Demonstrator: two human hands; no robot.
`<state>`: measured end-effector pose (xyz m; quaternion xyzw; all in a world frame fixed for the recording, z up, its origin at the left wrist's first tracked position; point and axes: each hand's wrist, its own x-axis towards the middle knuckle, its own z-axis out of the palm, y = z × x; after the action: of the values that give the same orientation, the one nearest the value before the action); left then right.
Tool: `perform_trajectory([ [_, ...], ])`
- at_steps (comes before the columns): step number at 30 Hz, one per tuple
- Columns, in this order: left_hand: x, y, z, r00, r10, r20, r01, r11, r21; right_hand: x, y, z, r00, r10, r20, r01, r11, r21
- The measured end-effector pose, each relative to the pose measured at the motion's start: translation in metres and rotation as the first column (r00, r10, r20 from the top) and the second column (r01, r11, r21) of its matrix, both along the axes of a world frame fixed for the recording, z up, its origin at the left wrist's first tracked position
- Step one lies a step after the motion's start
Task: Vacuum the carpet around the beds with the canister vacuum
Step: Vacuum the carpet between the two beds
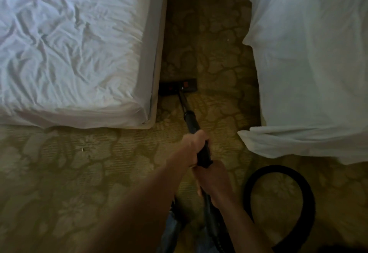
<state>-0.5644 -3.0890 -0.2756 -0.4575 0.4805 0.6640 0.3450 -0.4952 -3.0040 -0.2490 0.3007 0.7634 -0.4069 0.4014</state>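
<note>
Closest to the camera, the right hand (214,181) is wrapped around the near end of the wand (192,121), where the tube seems to meet the hose (278,168). Just beyond it, the left hand (194,147) grips the same tube from the left side with its fingers curled round it. The two fists sit almost one against the other.

The wand runs away from the hands towards the far left and ends in the floor head (178,87). The head lies flat on the carpet (79,173), right beside the corner of the left bed (69,43), at the mouth of the gap between that bed and the right bed (308,53). The hose curls in a loose loop on the carpet near the right bed's corner. The canister itself is out of view.

The wand looks stiff and fairly light, so the two-handed hold near its upper end probably steers it well. The hose is soft and will likely drag or snag (the hanging sheet of the right bed is close to that loop). A few pale specks lie on the carpet, one to the left and one far up the gap.
</note>
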Motion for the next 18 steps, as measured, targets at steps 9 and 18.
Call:
perform_trajectory([
  [9, 0.094, 0.098, -0.011, 0.996, 0.084, 0.007, -0.084, 0.996, 0.032, 0.089, 0.104, -0.007, 0.998, 0.062, 0.001, -0.062, 0.998, 0.013],
  [18, 0.195, 0.215, -0.013, 0.980, 0.196, 0.016, -0.197, 0.980, 0.026, 0.171, 0.221, 0.000, 0.978, 0.202, 0.051, -0.205, 0.976, 0.068],
])
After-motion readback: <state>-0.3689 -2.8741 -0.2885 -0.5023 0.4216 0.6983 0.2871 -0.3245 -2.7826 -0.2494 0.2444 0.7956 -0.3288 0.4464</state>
